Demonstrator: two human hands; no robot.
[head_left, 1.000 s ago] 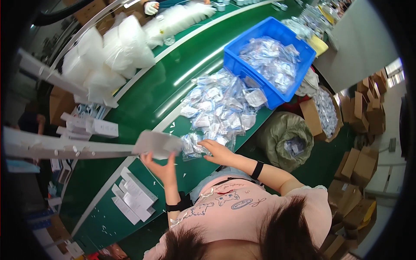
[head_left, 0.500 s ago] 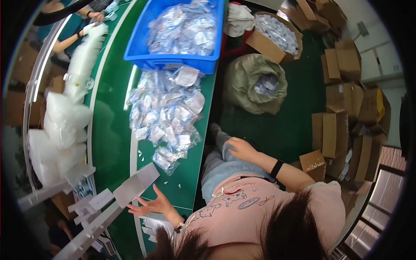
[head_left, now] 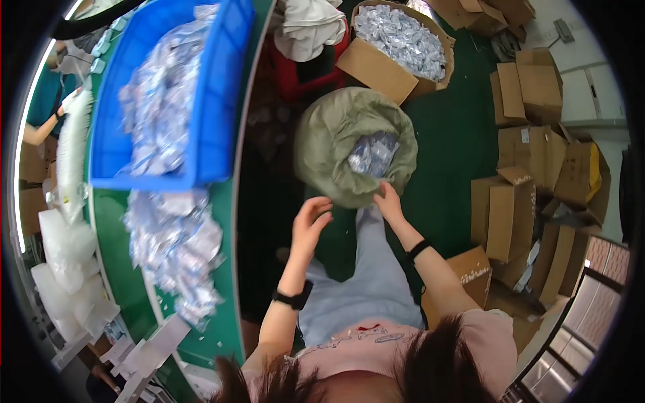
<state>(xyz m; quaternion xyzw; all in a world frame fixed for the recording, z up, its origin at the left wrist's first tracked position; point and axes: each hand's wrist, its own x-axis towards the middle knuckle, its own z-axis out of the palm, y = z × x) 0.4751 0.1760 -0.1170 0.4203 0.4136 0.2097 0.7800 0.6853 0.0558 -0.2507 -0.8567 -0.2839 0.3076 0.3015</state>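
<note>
The person's 2 bare hands are at the near side of an olive-green sack [head_left: 322,144]. The right hand [head_left: 392,203] has its fingers bent, with the fingertips at the lower edge of the sack's rolled mouth; I cannot tell whether they pinch the fabric. The left hand [head_left: 312,220] is half open, fingers curled, with nothing visible in its grasp, just beside the sack's left lower side. A black band circles each of the 2 wrists.

The sack stands on the green floor [head_left: 460,134], its mouth showing clear packets [head_left: 371,156] inside. Behind it, a cardboard box [head_left: 377,72] is filled with similar packets, and a white cloth [head_left: 309,30] lies over something red.

To the left, a green table [head_left: 225,316] bears 1 blue bin [head_left: 220,127] of packets and a loose pile [head_left: 176,242] of more. White boxes [head_left: 164,336] and bubble wrap [head_left: 67,245] lie farther left; brown cartons [head_left: 514,221] line the right.
</note>
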